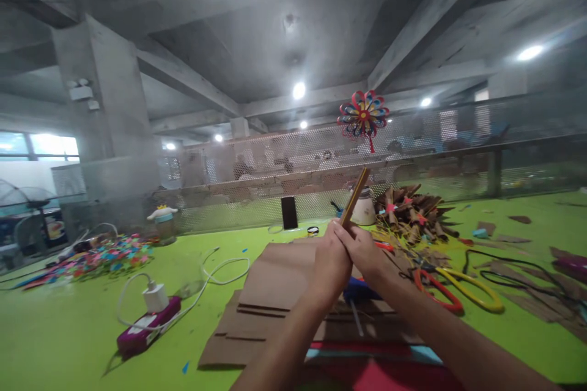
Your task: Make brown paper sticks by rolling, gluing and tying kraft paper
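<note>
Both my left hand [331,258] and my right hand [364,248] are closed together around the lower end of a narrow piece of brown cardboard [356,195]. It looks folded or rolled and points up and slightly right. Stacked brown cardboard sheets [277,272] lie below my hands. Under my right wrist is a blue tool [364,289], partly hidden, with a pale stick [356,317] near it; it may be a glue gun. Red and teal sheets [376,351] lie at the near edge under my forearms.
Scissors with red and yellow handles [472,290] lie right, near cardboard scraps and a black cord [504,278]. Behind them is a pile of cardboard rolls [413,214]. A purple power strip [149,325] with a white charger and colourful paper bits [110,256] lie left. A perforated screen [238,189] stands behind.
</note>
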`<state>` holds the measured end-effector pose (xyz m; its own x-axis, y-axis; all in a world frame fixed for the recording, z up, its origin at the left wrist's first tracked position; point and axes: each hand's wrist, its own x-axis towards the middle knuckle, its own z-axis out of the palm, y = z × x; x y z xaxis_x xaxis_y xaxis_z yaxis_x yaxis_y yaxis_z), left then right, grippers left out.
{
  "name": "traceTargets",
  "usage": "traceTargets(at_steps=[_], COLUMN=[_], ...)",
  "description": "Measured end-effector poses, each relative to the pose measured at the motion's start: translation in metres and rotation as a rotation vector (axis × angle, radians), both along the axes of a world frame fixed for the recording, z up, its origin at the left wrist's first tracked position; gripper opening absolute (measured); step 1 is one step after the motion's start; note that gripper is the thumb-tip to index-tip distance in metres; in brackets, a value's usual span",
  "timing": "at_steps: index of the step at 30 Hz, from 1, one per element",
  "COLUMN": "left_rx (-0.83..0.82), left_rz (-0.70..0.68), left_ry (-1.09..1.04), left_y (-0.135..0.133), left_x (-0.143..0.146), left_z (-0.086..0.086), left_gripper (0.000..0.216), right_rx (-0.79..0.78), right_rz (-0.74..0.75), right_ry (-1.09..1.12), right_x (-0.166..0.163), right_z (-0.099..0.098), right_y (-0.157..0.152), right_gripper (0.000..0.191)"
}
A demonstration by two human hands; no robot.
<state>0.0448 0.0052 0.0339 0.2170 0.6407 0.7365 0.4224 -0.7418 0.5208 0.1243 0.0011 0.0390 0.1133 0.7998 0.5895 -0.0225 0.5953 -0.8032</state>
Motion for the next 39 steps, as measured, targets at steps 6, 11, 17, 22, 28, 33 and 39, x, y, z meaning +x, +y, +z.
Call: traceTargets(at_steps=[6,11,17,22,28,33,39], left_rx=[-0.103,-0.197,-0.064,0.223,0.499,0.517,0.656], left_rz=[-0.04,-0.112,-0.046,0.053,-0.13,-0.173,-0.133], left_ry=[-0.029,0.018,0.169,0.239,0.808,1.107,1.241], left_y=[0.004,-0.004,-0.024,-0.049,-0.058,-0.049,-0.048], left_x=[0.003,0.005,-0.036,-0.058,-0.05,-0.056,-0.059], left_z=[-0.01,-0.014,0.0,0.044,0.063,0.054,0.047], left_gripper=[0.026,0.023,0.034,0.024,0.043,0.047,0.019], right_rx=[-0.069,-0.104,-0.125,-0.252,-0.432,-0.496,-0.564], right_rz=[-0.006,-0.008,0.192,0.612,0.921,1.044,1.137], right_ry=[0.099,0.13,0.289,0.142,-0.145,-0.248,-0.278], right_x=[0.0,0.013,0.052,0.063,0.034,0.037,0.05], right_z=[-0.012,-0.004,0.02,0.02,-0.005,-0.015,-0.024], right_y=[0.007,0.004,0.006,0.005,-0.008,-0.016,-0.017], right_gripper=[0.048,0.042,0.032,0.022,0.023,0.027,0.02])
